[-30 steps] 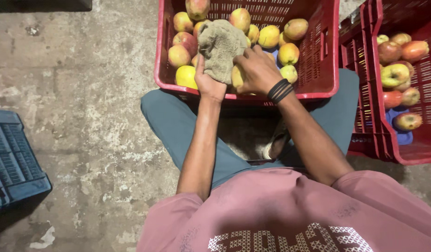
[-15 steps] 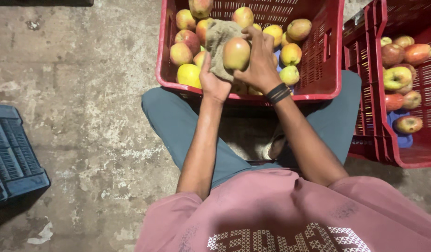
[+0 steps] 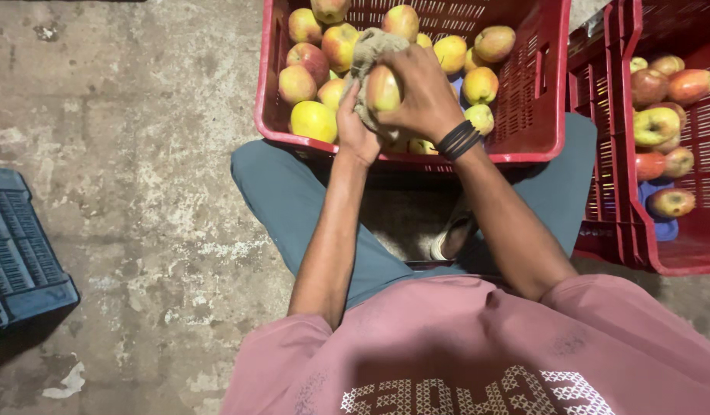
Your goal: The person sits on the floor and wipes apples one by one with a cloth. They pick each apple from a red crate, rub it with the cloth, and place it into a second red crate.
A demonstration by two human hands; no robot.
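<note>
Apple (image 3: 383, 88) upright, right hand (image 3: 424, 96) fingers clamped on it; left hand (image 3: 353, 127) clutches cloth (image 3: 368, 50).

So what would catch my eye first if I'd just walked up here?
The red crate of yellow-red apples resting at the person's knees, top centre. Above it the right hand grips one apple against a drab cloth held by the left hand. A second red crate of apples stands at right.
</note>
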